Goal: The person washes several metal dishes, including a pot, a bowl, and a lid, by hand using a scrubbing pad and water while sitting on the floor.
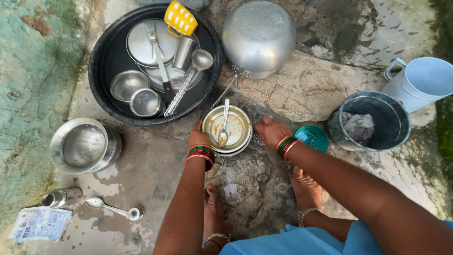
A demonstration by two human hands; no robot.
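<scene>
You are crouched on a wet, stained stone floor (155, 165), patchy green at the left edge, with vessels spread all round. At the centre of the frame sits a small stack of steel plates (227, 128), smeared with food, a spoon (223, 126) lying in the top one. Your left hand (199, 138) grips the stack's left rim, fingers curled over the edge. Your right hand (271, 132) rests at the right rim; whether it is closed on the rim I cannot tell.

I judge the plates stiff and light, but greasy and wet, so likely to slip. Take them by the rim on opposite sides, as you have them, and keep them level or the loose spoon will slide out.

Above, at upper left, a black tub (101, 61) holds steel bowls, a lid, a ladle and a yellow cup (180, 18). Just right of it a big pot (258, 35) lies upturned. At right stand a bucket (394, 137) with a cloth inside, a pale jug (420, 82) and a teal lid (312, 138) near your right wrist. A steel pot (85, 145) sits at left.
</scene>
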